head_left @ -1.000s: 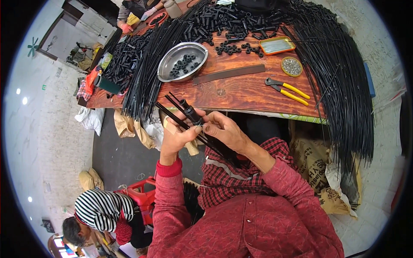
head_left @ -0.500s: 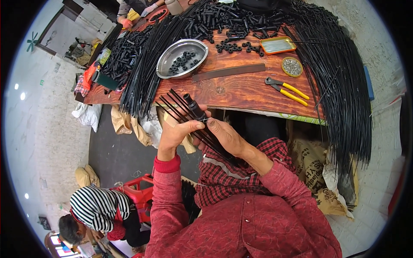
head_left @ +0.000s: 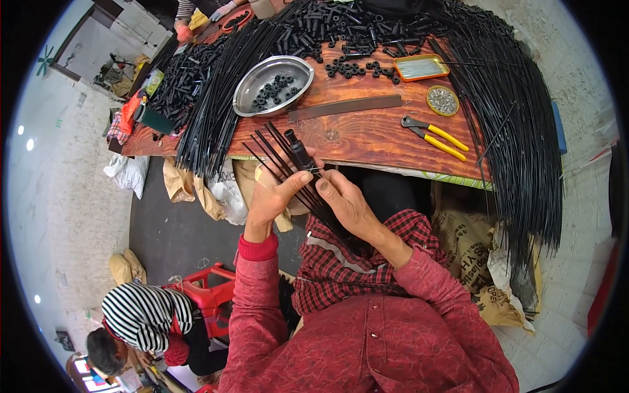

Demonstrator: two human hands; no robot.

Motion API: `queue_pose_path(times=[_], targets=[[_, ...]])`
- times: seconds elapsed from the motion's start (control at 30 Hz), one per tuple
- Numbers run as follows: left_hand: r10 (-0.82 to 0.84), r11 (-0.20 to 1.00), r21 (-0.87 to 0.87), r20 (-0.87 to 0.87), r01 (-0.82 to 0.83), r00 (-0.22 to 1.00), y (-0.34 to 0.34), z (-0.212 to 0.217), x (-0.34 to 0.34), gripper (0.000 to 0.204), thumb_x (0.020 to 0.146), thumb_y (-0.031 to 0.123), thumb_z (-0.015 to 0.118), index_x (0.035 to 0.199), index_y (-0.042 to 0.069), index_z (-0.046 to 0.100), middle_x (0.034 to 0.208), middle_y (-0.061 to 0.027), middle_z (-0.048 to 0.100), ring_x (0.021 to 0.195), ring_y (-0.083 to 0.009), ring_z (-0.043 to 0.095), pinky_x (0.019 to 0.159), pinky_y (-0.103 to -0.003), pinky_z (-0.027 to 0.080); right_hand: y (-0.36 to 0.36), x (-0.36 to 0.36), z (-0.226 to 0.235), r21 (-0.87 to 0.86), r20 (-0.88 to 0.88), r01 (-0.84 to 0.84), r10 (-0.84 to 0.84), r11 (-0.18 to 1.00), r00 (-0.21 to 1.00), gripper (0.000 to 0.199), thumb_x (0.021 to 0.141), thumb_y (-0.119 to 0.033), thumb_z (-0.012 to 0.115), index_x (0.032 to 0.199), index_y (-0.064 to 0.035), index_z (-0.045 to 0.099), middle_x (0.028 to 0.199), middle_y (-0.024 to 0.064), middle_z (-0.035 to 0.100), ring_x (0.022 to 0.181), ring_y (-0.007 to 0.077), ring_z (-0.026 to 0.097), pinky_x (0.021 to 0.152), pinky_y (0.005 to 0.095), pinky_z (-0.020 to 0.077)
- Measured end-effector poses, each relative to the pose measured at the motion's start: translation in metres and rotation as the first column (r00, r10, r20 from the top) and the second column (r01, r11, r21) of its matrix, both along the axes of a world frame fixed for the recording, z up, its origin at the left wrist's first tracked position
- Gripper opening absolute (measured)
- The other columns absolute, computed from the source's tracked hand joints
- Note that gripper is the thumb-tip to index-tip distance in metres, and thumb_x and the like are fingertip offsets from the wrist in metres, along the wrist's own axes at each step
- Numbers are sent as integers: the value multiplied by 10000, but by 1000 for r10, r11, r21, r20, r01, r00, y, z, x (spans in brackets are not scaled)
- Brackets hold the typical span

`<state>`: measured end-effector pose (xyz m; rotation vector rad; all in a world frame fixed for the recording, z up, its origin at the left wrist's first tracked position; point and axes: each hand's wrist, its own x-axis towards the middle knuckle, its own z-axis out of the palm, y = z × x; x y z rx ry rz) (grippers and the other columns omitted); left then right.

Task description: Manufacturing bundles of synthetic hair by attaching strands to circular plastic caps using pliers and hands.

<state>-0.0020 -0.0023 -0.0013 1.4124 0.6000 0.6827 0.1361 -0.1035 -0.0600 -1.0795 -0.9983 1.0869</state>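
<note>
My left hand (head_left: 272, 200) is closed round a bundle of thin black rods (head_left: 275, 157), like umbrella ribs, and a stepped black plastic sleeve (head_left: 298, 150). The sleeve tilts up toward the table, while the rods fan out beside it and run down toward my lap. At the sleeve's lower end a thin pale wire (head_left: 314, 171) shows. My right hand (head_left: 347, 203) is closed in a pinch there, thumb against fingers, on the wire. Its fingertips are partly hidden behind the rods.
On the wooden table (head_left: 367, 141) lie yellow-handled pliers (head_left: 436, 137), a flat metal bar (head_left: 344, 108), a metal bowl (head_left: 242, 88) of black rings, an orange-rimmed tray (head_left: 421, 67) and a round dish (head_left: 442, 101). Rod bundles (head_left: 517, 124) flank it. A person (head_left: 147, 318) bends at lower left.
Both hands keep hold of the rods, sleeve and wire, and have shifted only slightly. The sleeve sits a little higher and farther right in view; the whole view has moved a little.
</note>
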Motion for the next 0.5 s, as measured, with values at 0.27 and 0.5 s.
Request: queue_pose_path(times=[0.27, 0.5], targets=[[-21, 996, -86, 28, 23, 999, 2, 0, 0, 394, 820, -3, 720, 1198, -19, 609, 1048, -97, 695, 926, -163, 672, 850, -285, 542, -2, 5, 6, 2, -73, 72, -71, 997, 995, 397, 954, -358, 639, 1052, 22, 579, 883, 10, 609, 802, 39, 538, 708, 198, 448], [43, 996, -75, -18, -44, 999, -6, 18, 0, 455, 728, -54, 729, 1167, -59, 609, 1022, -165, 707, 898, -236, 702, 845, -343, 564, -8, 5, 23, 24, 28, 141, -141, 990, 990, 322, 931, -255, 674, 968, 58, 605, 801, 90, 678, 778, 89, 638, 679, 251, 506]])
